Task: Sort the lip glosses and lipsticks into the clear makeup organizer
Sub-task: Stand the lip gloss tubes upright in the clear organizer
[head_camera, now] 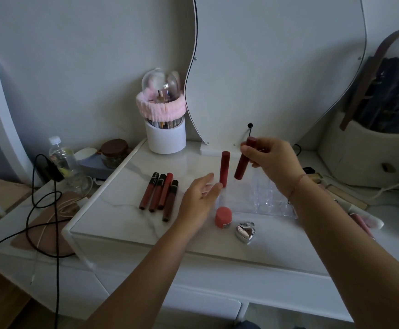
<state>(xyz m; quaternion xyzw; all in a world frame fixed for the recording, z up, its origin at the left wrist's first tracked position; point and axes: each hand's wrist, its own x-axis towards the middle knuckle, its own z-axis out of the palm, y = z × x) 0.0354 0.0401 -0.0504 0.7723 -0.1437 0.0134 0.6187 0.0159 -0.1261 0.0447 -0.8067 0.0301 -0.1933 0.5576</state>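
Right fingers (250, 155) around tilted dark-red tube (243, 162), above clear organizer (262, 193).

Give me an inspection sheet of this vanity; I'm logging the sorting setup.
Surface: white marbled vanity top, dim light.
Job's things: clear organizer holds one upright red tube; four glosses lie side by side left of it.
Clutter: pink pot, silver heart case, brush holder.
Hands: right hand holds a dark red tube; left hand open by the upright tube.
Cables: black cable loops at left.
Surroundings: mirror, bag at right.
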